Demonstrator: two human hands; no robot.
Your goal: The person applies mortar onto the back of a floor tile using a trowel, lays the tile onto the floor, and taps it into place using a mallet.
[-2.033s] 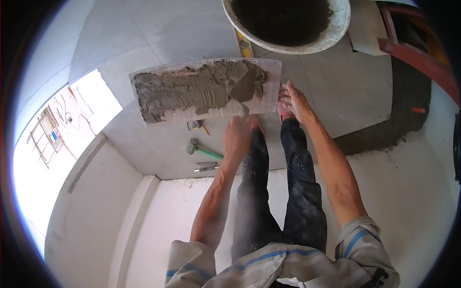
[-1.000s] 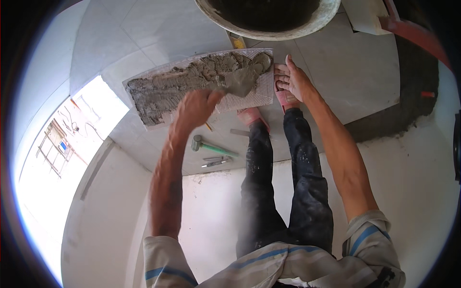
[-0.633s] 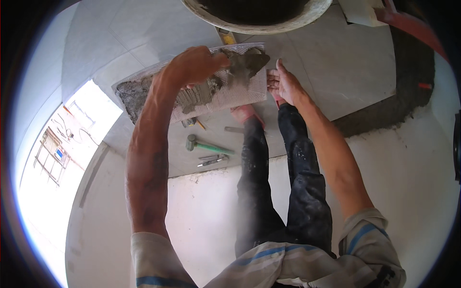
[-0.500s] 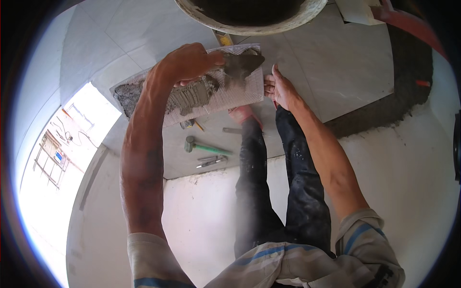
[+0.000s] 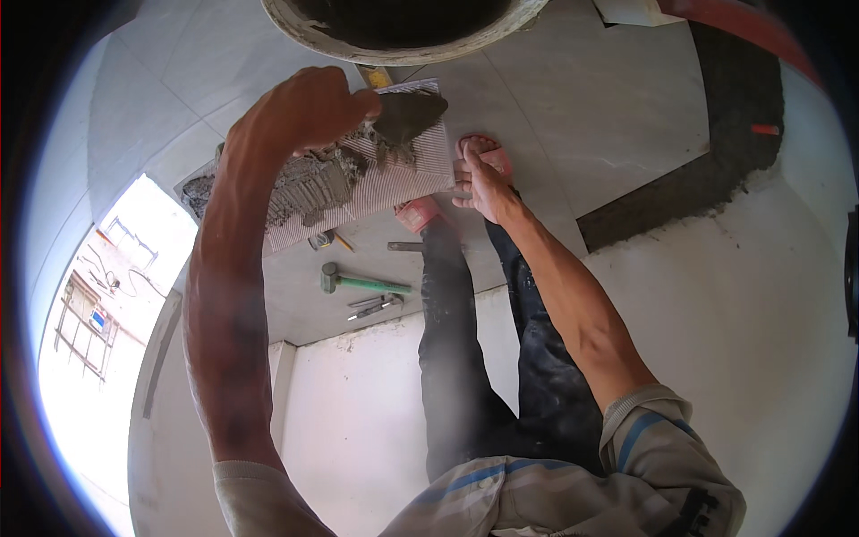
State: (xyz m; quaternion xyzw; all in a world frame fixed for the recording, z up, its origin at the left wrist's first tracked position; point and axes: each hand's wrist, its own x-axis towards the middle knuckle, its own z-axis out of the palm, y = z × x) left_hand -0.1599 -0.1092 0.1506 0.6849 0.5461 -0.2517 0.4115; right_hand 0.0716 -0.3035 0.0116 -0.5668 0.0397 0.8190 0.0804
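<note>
My left hand [image 5: 309, 109] grips the handle of a trowel [image 5: 410, 116], its fingers closed around it. The dark pointed blade lies over the right end of a tile [image 5: 403, 185] whose ribbed back faces up. Grey mortar [image 5: 313, 186] covers the tile's left and middle in rough ridges, with more beneath the blade. My left forearm hides part of the tile's left end. Beside the right edge of the tile is my right hand [image 5: 486, 186], fingers stretched and slightly apart, holding nothing. Whether its fingertips touch the edge, I cannot tell.
A large mortar-crusted bucket [image 5: 403, 49] stands beyond the tile. On the tiled floor lie a green-handled hammer [image 5: 362, 283], a tape measure [image 5: 320, 241], a pencil [image 5: 343, 241] and some metal tools [image 5: 374, 306]. My feet wear pink slippers [image 5: 416, 215]. An untiled dark strip [image 5: 644, 210] runs along the right wall.
The whole view has shifted, so the tile, bucket and tools sit farther left in the picture. My right foot's slipper now shows behind my right hand. The trowel remains over the tile's right end.
</note>
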